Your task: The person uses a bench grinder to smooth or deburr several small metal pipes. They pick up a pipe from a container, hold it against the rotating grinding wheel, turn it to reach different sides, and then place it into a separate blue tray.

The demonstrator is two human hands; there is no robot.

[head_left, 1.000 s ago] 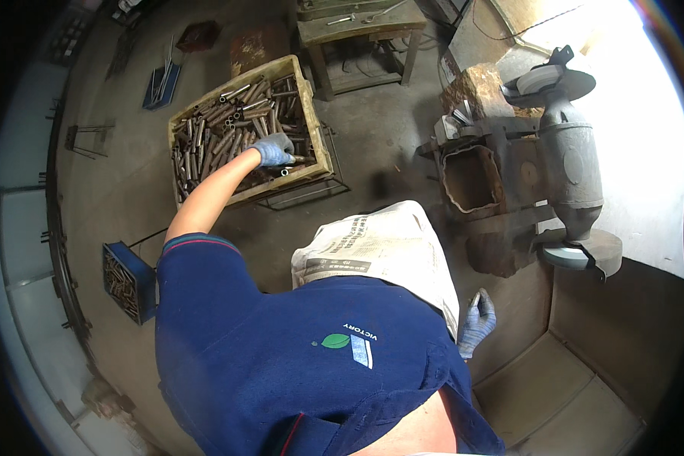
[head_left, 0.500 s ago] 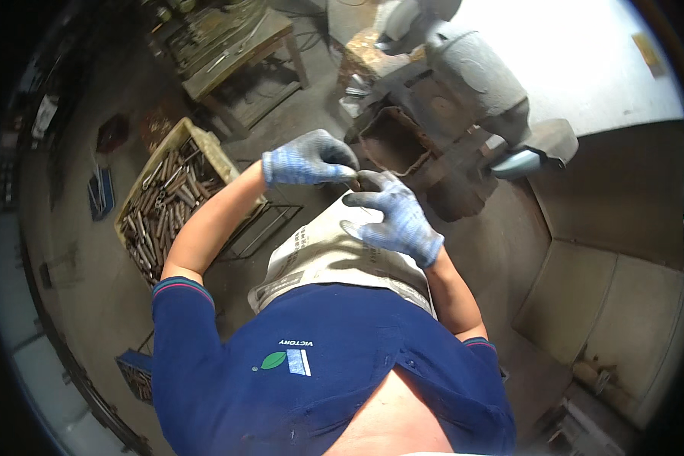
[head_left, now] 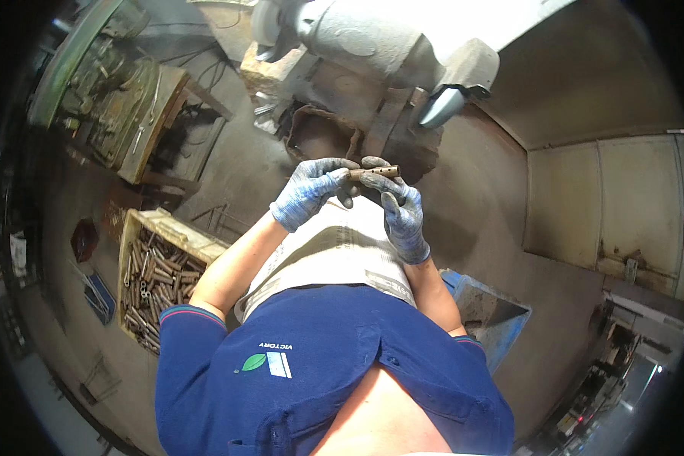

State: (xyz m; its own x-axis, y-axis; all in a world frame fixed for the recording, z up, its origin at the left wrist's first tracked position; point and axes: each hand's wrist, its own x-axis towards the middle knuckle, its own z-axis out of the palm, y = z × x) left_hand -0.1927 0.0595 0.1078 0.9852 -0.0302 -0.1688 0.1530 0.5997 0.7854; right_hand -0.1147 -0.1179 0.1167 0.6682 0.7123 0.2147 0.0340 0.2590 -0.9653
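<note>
A short brown metal tube (head_left: 386, 172) with a row of small holes lies level between my hands, in front of my chest. My left hand (head_left: 309, 188), in a blue-and-grey work glove, pinches its left end between thumb and fingers. The fingers of my right hand (head_left: 403, 216), gloved alike, close around the tube's middle, and its right end sticks out past them. Part of the tube is hidden behind the fingers. Below the hands a pale apron (head_left: 327, 243) covers my lap.
Ahead stands a grey grinder-like machine (head_left: 365, 38) over a rusty, ragged-rimmed opening (head_left: 300, 114). At my left, a yellowish bin (head_left: 176, 228) holds many similar metal tubes (head_left: 159, 277). A blue bin (head_left: 513, 327) sits by my right elbow. A workbench (head_left: 140, 140) stands far left.
My view has swung to the right, and the blue bin now shows. The tube, mostly hidden before, now lies lengthwise in view between both hands.
</note>
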